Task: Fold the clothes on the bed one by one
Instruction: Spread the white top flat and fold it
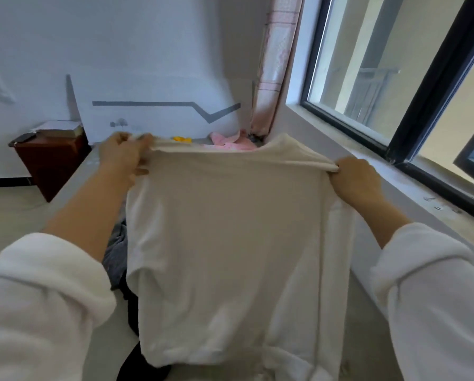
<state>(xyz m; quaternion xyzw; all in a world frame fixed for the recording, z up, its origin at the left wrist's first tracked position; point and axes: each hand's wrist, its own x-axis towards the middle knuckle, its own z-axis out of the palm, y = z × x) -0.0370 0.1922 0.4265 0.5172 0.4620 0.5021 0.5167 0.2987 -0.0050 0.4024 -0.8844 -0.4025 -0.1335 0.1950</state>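
Observation:
I hold a white long-sleeved top (224, 243) up in the air in front of me, spread flat and hanging down over the bed (73, 185). My left hand (123, 155) pinches its upper left corner. My right hand (356, 180) grips the upper right corner at the shoulder. The cloth hides most of the bed behind it. A grey garment (116, 251) and a black garment (137, 364) lie on the bed, peeking out at the top's left edge. Far back lie a pink garment (230, 141) and a small yellow item (182, 139).
A dark red nightstand (49, 160) with a book and a phone stands left of the bed. A white headboard (153, 111) leans on the far wall. A pink curtain (274, 64) hangs in the corner, and a window with a sill (395, 171) runs along the right.

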